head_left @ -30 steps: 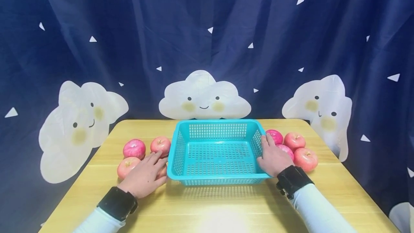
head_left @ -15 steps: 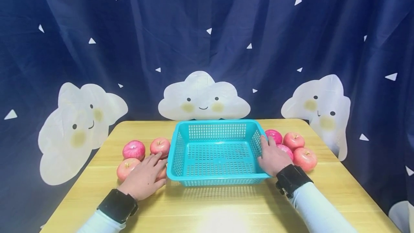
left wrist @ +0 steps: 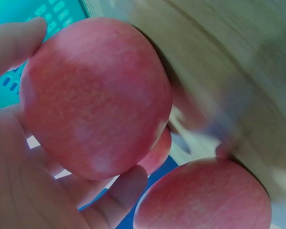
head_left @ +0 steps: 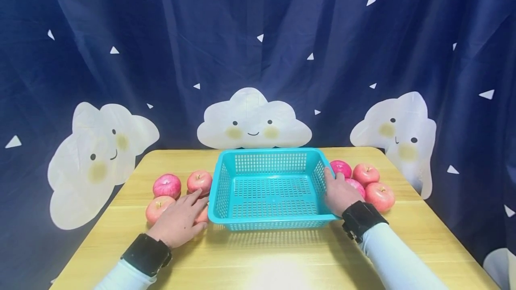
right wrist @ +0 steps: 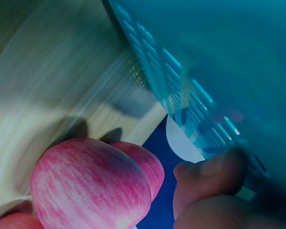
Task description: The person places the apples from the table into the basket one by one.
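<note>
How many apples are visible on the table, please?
8: four round pink apples left of the turquoise plastic basket, including one held by the left hand; four right of it. Others may be hidden.

Eight round pinkish-red apples [head_left: 167, 185] showed, four on either side of one rectangular, turquoise, perforated plastic basket [head_left: 278, 220], on one pale wood-grained surface [head_left: 225, 263]. There were two black wristbands [head_left: 147, 254] and three white, smiling cloud prints [head_left: 254, 117].

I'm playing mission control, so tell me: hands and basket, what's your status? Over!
Left hand: gripping an apple. Right hand: holding the basket by its right side. Possibly in the way: four apples near right hand.
</note>
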Available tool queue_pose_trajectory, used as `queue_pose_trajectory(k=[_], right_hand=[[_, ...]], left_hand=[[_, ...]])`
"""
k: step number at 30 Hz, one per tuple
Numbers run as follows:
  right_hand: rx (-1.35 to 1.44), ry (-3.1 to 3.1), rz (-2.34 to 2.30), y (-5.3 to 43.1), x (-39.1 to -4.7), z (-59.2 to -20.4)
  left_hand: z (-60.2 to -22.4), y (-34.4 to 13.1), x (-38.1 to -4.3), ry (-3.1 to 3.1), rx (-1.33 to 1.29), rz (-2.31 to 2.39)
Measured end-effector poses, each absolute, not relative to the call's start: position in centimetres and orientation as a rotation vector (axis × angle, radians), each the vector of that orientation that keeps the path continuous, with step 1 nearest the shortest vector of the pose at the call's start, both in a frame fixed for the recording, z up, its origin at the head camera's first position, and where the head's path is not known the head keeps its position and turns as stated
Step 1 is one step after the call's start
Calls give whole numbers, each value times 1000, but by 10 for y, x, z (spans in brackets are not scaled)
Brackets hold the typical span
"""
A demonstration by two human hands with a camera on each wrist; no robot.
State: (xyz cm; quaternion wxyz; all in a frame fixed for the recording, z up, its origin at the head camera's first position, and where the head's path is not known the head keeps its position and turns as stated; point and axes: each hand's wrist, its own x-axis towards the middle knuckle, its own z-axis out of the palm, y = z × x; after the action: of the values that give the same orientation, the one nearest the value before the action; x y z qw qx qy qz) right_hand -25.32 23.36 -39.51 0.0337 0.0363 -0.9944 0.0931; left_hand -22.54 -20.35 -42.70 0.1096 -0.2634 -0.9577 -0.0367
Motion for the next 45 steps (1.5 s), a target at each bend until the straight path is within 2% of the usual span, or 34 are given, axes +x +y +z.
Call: queue_pose_trajectory(k=[33, 45], right_hand=[[84, -3067, 289, 235, -254, -402], [72, -3056, 303, 234, -256, -396]], left_hand=[[-424, -201, -226, -2837, -762, -142], [-411, -201, -230, -2823, -777, -126]])
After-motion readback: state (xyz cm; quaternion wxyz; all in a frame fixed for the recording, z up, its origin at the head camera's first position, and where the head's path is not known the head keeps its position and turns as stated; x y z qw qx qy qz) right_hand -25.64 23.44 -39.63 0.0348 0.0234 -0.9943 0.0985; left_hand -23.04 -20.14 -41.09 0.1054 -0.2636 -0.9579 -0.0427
